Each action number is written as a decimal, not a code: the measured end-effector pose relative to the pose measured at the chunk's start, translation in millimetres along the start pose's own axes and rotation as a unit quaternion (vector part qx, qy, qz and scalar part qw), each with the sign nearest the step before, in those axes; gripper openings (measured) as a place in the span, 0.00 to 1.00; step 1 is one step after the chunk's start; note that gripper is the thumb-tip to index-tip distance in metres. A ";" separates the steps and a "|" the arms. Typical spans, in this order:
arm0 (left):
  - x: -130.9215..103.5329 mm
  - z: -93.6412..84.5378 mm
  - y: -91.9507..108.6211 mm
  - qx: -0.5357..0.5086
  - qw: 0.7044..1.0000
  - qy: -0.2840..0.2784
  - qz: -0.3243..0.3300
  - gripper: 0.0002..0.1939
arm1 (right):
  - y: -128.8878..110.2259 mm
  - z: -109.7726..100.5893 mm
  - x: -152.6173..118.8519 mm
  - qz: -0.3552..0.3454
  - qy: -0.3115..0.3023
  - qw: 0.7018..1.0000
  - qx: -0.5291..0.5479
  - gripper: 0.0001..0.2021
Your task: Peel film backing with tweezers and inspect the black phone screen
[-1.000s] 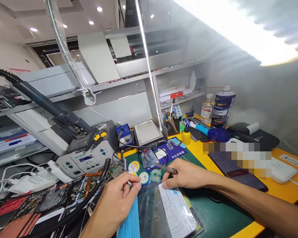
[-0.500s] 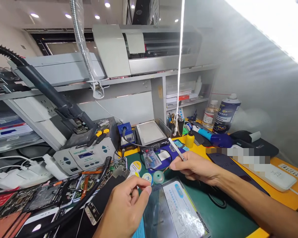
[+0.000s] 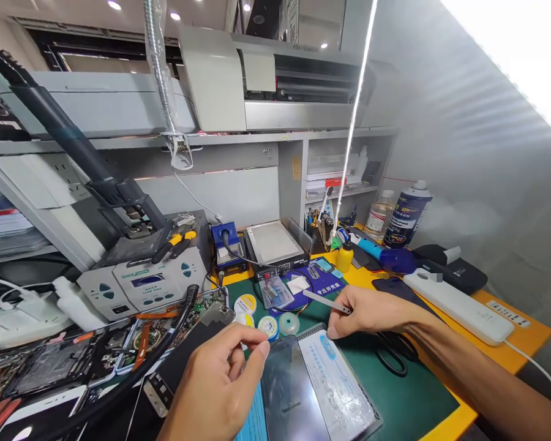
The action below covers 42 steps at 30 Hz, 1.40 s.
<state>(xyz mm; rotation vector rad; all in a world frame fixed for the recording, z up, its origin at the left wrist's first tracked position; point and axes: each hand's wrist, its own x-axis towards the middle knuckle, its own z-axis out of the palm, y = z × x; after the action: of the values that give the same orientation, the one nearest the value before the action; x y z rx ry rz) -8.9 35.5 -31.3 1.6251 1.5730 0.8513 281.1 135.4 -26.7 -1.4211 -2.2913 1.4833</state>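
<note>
My right hand (image 3: 356, 311) grips a slim, flat, pale metal tool (image 3: 324, 301) between thumb and fingers, its free end pointing left. Below the fingertips is the top right corner of a flat panel with a white and blue label (image 3: 337, 386). A dark, glossy, phone-sized glass sheet (image 3: 287, 386) overlaps the panel's left part. My left hand (image 3: 223, 380) hovers at the left of the sheet, fingers loosely curled. A small gap separates its thumb and index finger, and I see nothing between them. Round tubs (image 3: 269, 327) and a translucent green disc (image 3: 289, 323) sit just beyond.
A grey rework station (image 3: 149, 282) stands left, with a black hose (image 3: 190, 300) curving over phone parts and boards. Behind are a flat heating plate (image 3: 275, 242) and a blue soldering station (image 3: 227, 245). A yellow bottle (image 3: 344, 257), spray can (image 3: 406, 214) and white power strip (image 3: 459, 306) stand right.
My right hand has come down to the labelled panel's top corner, and the metal tool has tilted flatter. My left hand keeps its curled pose. The view has shifted slightly.
</note>
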 end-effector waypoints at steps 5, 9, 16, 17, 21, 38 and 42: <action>-0.5 -0.3 -1.6 -0.005 1.000 0.007 0.001 0.20 | 1.3 4.0 6.8 0.020 -0.011 1.000 0.019 0.09; 0.1 2.2 2.2 -0.013 1.000 0.012 0.001 0.19 | 0.4 3.8 5.4 0.018 -0.003 0.997 0.072 0.09; -2.9 0.4 18.2 -0.094 0.995 -0.004 -0.019 0.20 | -37.3 14.6 3.3 -0.052 0.001 0.986 0.160 0.14; -3.5 -1.7 20.0 -0.113 0.993 -0.010 -0.020 0.22 | -45.5 17.1 4.4 -0.062 -0.002 0.983 0.172 0.12; -4.7 -10.6 22.2 -0.168 0.985 -0.028 -0.023 0.25 | -74.9 27.5 12.0 -0.079 -0.016 0.975 0.206 0.04; -6.9 -16.0 24.5 -0.173 0.985 0.023 -0.019 0.16 | -87.6 41.7 18.7 -0.058 -0.040 0.955 0.288 0.14; -9.5 -14.3 27.5 -0.180 0.983 0.035 -0.028 0.15 | -84.9 41.3 16.2 -0.054 -0.032 0.957 0.283 0.12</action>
<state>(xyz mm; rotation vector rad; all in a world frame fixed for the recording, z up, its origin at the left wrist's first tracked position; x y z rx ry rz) -6.8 26.5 -0.2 1.2987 1.4069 1.1022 195.8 109.3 8.3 -1.0757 -1.7159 1.9516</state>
